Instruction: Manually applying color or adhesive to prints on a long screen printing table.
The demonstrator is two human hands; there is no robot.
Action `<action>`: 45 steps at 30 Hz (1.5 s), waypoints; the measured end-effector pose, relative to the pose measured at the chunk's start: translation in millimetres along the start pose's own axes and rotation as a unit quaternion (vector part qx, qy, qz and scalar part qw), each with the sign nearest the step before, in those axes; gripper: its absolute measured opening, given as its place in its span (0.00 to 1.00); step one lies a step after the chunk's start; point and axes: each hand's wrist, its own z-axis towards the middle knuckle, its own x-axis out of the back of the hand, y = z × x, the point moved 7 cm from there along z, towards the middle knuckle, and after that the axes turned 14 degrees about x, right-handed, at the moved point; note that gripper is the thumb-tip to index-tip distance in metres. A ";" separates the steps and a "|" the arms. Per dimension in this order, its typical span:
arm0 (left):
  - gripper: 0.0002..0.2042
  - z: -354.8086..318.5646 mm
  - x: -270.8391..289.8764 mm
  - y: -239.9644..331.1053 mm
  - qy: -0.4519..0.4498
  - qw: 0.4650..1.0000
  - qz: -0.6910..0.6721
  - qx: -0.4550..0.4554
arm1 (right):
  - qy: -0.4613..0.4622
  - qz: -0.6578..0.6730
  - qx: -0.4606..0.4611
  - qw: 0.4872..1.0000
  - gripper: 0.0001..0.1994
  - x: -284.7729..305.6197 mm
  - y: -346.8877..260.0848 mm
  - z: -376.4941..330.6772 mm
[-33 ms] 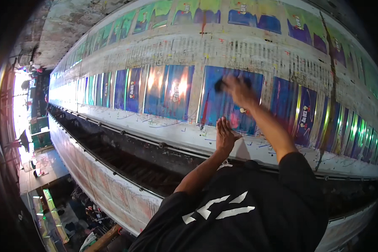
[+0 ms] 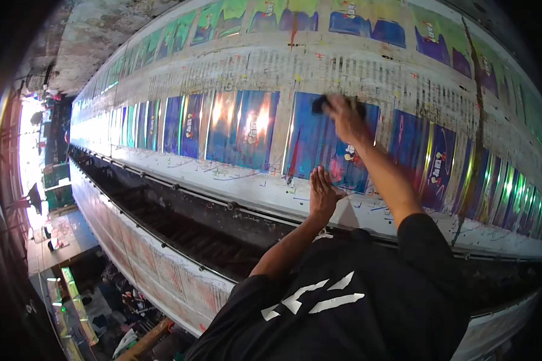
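Note:
A shiny blue-purple sheet [image 2: 307,141] with a printed emblem and reddish streaks lies flat on the long, stained table [image 2: 253,66]. My left hand [image 2: 324,192] rests at the sheet's near edge, palm down with its fingers stretched out, holding nothing. My right hand [image 2: 346,120] reaches over the far part of the same sheet. Its fingers grip a dark block-like pad [image 2: 319,104], which shows on both sides of the hand. What the pad is made of I cannot tell, and the fingertips are partly hidden and slightly blurred.
More glossy sheets [image 2: 242,135] run along the near row, and a far row holds green-purple sheets [image 2: 349,24]. A dark trough [image 2: 193,225] with a rail parts this table from another pale one [image 2: 144,253]. Foil strips [image 2: 78,304] and clutter stand at lower left.
My right hand has moved a little away from me across the sheet with the dark pad, baring more of the printed emblem. My left hand has stayed in place.

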 end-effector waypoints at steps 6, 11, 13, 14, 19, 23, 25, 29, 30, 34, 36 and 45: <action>0.56 -4.9 -19.8 -2.4 -0.081 0.995 0.033 0.050 | -0.121 0.235 0.223 0.938 0.25 -67.0 -138.3 -41.5; 0.55 -13.3 12.9 -7.6 -0.021 0.998 -0.047 0.037 | -0.123 0.166 0.203 0.957 0.25 -55.1 -48.0 15.8; 0.50 -17.9 25.3 -17.7 -0.025 0.998 -0.043 0.036 | -0.100 0.127 0.128 0.979 0.25 -36.2 -41.4 45.1; 0.43 -24.2 30.4 -21.5 -0.045 0.995 -0.080 0.050 | -0.050 0.080 0.029 0.995 0.26 -32.5 -40.3 45.3; 0.24 -77.3 28.4 -68.2 -0.019 0.931 -0.320 0.176 | -0.078 0.160 0.068 0.982 0.27 -66.0 -162.0 -30.8; 0.12 -126.4 59.4 -115.7 0.043 0.856 -0.429 0.284 | -0.136 0.309 0.132 0.932 0.29 -42.8 -248.9 -78.8; 0.11 -130.2 64.7 -121.5 0.100 0.858 -0.438 0.250 | -0.178 0.317 0.136 0.922 0.30 -32.7 -249.6 -89.7; 0.08 -103.2 71.2 -110.6 0.185 0.839 -0.481 0.176 | -0.094 0.587 -0.128 0.794 0.30 -28.5 -216.3 -124.4; 0.08 -102.1 69.1 -115.2 0.193 0.837 -0.484 0.169 | -0.134 0.616 -0.224 0.743 0.30 -3.5 -220.7 -127.1; 0.08 -63.6 84.5 -16.6 0.148 0.872 -0.465 0.021 | 0.063 0.690 -0.306 0.653 0.31 47.4 -148.4 -222.3; 0.10 -55.8 83.5 52.8 0.096 0.897 -0.428 -0.063 | 0.169 0.712 -0.386 0.561 0.33 78.6 -97.0 -276.0; 0.36 -81.5 -19.9 272.5 -0.055 0.975 -0.150 -0.151 | 0.430 0.508 -0.470 0.580 0.29 201.3 84.5 -424.9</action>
